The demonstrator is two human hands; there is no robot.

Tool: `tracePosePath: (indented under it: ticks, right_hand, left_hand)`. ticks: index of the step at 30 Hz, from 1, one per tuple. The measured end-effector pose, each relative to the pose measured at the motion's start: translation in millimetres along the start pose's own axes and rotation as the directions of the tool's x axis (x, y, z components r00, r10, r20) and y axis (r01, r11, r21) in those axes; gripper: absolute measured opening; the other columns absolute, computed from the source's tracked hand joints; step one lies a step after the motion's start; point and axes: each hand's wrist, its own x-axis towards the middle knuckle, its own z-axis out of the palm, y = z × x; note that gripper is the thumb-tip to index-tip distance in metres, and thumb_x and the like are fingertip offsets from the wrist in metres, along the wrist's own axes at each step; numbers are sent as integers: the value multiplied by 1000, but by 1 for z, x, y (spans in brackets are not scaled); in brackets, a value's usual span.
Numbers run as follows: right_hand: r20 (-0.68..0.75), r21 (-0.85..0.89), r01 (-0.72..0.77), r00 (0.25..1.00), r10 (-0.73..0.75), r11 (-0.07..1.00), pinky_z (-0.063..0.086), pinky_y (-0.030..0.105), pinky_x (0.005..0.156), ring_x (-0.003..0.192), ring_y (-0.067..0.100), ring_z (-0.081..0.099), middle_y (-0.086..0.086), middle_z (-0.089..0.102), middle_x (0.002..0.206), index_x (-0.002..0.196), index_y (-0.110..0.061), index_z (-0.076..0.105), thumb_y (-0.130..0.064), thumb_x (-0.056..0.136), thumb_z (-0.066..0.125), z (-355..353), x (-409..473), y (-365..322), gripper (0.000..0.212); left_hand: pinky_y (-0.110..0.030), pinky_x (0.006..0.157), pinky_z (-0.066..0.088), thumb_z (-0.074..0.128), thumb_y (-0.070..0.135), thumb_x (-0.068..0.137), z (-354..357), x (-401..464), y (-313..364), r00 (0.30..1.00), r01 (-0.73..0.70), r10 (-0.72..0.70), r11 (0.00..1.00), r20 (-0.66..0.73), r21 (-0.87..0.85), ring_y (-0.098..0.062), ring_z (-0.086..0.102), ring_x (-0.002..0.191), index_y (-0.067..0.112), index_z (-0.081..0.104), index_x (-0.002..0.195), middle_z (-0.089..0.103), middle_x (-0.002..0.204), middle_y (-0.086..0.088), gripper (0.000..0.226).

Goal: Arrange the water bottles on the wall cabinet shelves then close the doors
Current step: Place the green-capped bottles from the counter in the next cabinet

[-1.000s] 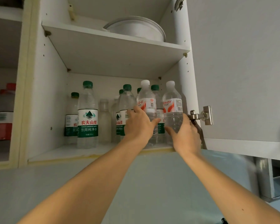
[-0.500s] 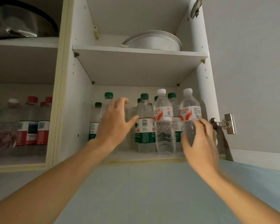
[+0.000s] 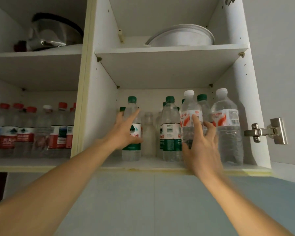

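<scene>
**Both hands at the bottles on the lower right shelf**

The wall cabinet (image 3: 90, 82) fills the upper frame, its right door (image 3: 279, 57) swung open at the right edge with a metal hinge (image 3: 266, 131) showing; in the right compartment, at centre frame, the lower shelf (image 3: 152, 165) carries a group of water bottles; the left hand (image 3: 126, 132) reaches in with fingers spread wide, its palm and thumb against the green-labelled bottle (image 3: 132, 130) at the left of the group, the fingers not plainly closed round it; the right hand (image 3: 201, 145) is raised with fingers straight and parted, its fingertips (image 3: 194, 119) on the white-capped bottle (image 3: 190, 120) with the orange and white label; whether it grips is unclear, since motion blur softens it; a second white-capped bottle (image 3: 226, 126) stands just beside, at the right of the shelf, apart from both hands; more green-capped bottles (image 3: 170, 128) stand between and behind; a clear bottle without a label (image 3: 149, 133) stands in the gap between the hands; on the upper shelf (image 3: 170, 51) lies a white bowl (image 3: 180, 36); in the left compartment, at left of frame, red-capped bottles (image 3: 31, 132) stand in a row, with a steel pot (image 3: 53, 33) on the shelf above.
</scene>
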Motion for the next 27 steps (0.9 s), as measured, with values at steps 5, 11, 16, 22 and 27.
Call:
tracePosePath:
  ticks: [5,11,16,22,27]
  right_hand:
    - [-2,-28,-7,1000,7,1000,48,53,97,138,38,28,12,18,156,160,-31,13,-12,93,64,0,-1,2,86]
    - [-9,-43,9,1000,-9,999,51,53,92,137,39,31,15,21,156,159,-29,14,-11,90,69,2,-2,4,90]
    - [-1,-58,1,1000,-1,998,49,55,95,139,41,29,18,20,157,159,-30,13,-13,92,66,3,0,5,88]
    - [0,-69,-3,1000,3,998,51,52,93,139,41,31,17,20,157,160,-30,12,-14,93,65,1,-2,3,87]
    - [-14,-76,-31,999,30,997,54,54,89,136,40,34,15,22,156,159,-32,15,-16,92,65,1,-2,2,85]
  left_hand:
    - [-52,108,43,90,44,68,-15,6,3,998,41,-48,975,28,220,-39,39,136,54,17,152,22,151,-14,112]
    - [-42,99,38,61,86,69,-23,8,0,999,21,21,616,-43,787,-33,44,121,41,5,158,49,135,-18,114]
    - [-45,100,33,53,91,69,-28,8,-10,999,48,-6,491,-52,870,-34,43,121,37,10,156,48,135,-19,111]
    - [-46,103,31,56,88,69,-26,7,-13,996,90,-22,435,-90,896,-35,40,124,36,10,157,43,140,-21,113]
    - [-49,109,29,60,79,76,-19,3,1,993,119,-58,295,-107,948,-38,32,132,27,17,156,32,147,-23,106]
